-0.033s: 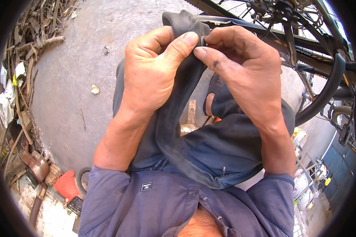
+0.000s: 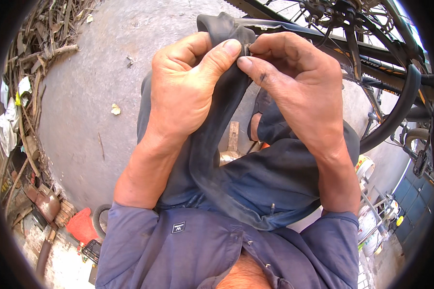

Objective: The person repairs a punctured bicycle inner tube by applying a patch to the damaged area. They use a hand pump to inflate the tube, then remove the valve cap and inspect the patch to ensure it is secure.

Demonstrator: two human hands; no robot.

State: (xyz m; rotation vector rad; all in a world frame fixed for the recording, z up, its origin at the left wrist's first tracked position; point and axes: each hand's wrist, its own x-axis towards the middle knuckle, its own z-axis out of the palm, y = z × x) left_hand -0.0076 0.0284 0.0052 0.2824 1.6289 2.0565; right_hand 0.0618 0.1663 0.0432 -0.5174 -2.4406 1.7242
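A black bicycle inner tube (image 2: 223, 103) runs from between my hands down across my lap, with its upper part folded over. My left hand (image 2: 182, 89) is closed round the fold, its thumb lying on the rubber. My right hand (image 2: 306, 84) pinches the tube's edge between thumb and fingertips, close to the left thumb. What lies right under those fingertips is too small to make out. On my lap, a short valve stem (image 2: 273, 208) stands up from the lower stretch of the tube.
To the right is a bicycle (image 2: 352, 43) with a black tyre (image 2: 395, 111) curving beside my knee. Sticks and scrap (image 2: 38, 53) are piled along the left. A red plastic object (image 2: 82, 225) lies at lower left, and a metal rack (image 2: 371, 212) stands at lower right.
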